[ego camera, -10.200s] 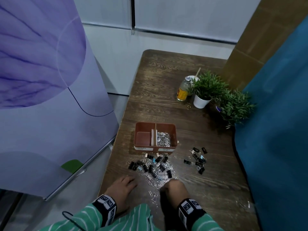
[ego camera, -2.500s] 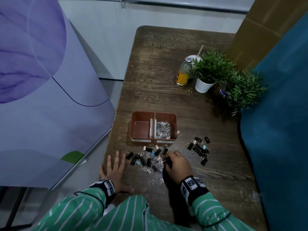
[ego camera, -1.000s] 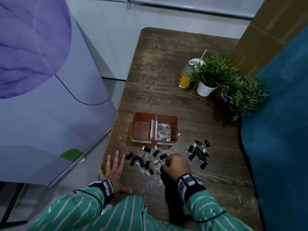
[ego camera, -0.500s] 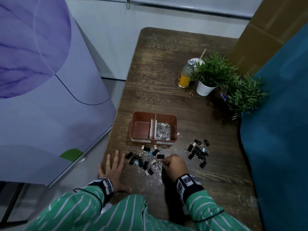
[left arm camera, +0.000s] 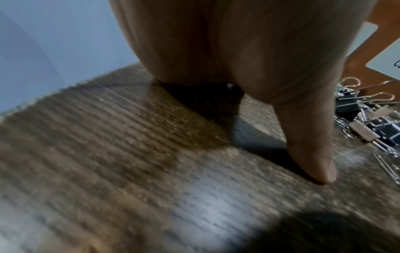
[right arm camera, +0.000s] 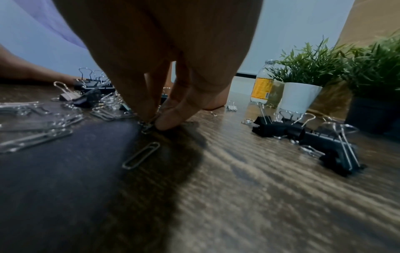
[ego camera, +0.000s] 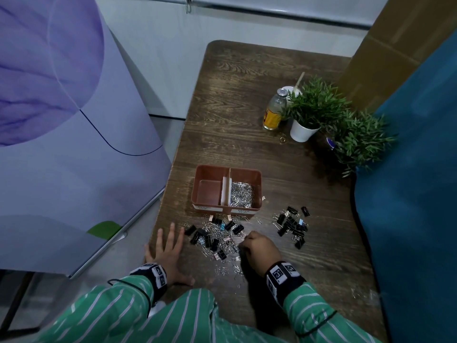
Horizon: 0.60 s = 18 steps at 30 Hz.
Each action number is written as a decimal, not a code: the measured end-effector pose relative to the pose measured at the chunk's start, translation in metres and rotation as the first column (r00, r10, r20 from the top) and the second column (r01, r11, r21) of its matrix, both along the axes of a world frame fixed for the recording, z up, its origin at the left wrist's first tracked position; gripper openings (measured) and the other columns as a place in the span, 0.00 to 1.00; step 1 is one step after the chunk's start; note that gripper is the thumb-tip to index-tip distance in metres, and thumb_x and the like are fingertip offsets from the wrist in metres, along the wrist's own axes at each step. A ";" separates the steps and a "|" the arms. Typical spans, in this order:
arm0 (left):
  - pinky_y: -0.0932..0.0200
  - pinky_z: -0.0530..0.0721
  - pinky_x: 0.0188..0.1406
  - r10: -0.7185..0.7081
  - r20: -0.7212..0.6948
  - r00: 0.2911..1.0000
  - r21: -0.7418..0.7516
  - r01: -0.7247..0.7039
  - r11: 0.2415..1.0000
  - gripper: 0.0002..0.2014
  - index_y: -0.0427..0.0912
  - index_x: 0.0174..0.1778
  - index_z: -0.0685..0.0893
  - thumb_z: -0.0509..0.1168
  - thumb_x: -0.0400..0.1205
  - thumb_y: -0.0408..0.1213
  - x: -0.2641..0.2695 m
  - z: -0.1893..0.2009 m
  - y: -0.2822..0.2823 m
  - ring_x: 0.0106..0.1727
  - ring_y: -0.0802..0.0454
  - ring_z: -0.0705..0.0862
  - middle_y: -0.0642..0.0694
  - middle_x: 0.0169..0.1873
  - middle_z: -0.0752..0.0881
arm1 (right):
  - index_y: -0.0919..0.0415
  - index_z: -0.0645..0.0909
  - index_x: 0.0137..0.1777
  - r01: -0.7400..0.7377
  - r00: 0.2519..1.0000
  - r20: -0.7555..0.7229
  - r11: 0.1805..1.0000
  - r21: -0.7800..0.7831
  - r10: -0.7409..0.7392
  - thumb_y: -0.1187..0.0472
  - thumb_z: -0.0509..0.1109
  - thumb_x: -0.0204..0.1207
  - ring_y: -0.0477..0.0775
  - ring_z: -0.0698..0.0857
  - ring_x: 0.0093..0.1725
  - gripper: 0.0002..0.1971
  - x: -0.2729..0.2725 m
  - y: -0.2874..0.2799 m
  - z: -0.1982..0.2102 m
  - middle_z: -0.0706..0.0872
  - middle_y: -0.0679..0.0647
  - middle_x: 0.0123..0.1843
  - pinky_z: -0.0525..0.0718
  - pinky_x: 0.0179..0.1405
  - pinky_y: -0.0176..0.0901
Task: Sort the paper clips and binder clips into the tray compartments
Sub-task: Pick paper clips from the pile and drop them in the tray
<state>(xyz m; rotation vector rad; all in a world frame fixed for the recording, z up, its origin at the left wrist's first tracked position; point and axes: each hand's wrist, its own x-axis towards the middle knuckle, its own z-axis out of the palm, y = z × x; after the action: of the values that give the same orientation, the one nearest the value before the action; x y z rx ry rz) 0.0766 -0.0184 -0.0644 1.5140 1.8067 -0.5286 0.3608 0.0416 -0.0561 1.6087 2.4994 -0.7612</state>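
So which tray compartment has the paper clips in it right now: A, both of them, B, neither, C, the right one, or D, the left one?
C: in the head view the silver paper clips fill the tray's right compartment, while the left compartment on the other side of the divider shows only its bare brown floor.

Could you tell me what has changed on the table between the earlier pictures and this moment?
The left hand, curled near the table edge ten seconds ago, now lies flat with fingers spread beside the mixed pile. The right hand moved forward to the pile's right edge and now pinches paper clips against the table. The tray, with paper clips only in its right compartment, and the binder clip group look unchanged.
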 end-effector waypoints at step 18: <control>0.17 0.34 0.75 -0.003 0.023 1.000 0.025 0.002 1.000 0.80 0.58 0.77 0.17 0.73 0.49 0.80 -0.002 -0.003 -0.001 0.79 0.35 0.19 0.52 0.74 0.12 | 0.55 0.92 0.40 0.545 0.597 -0.414 0.726 -0.420 -0.687 0.67 0.83 0.70 0.48 0.92 0.41 0.06 0.005 0.029 0.051 0.93 0.48 0.40 0.92 0.45 0.43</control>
<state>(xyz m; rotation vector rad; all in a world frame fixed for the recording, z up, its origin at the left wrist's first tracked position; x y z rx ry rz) 0.0743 -0.0198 -0.0672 1.5337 1.8005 -0.4897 0.3661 0.0706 -0.0051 2.4671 1.8978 -1.7732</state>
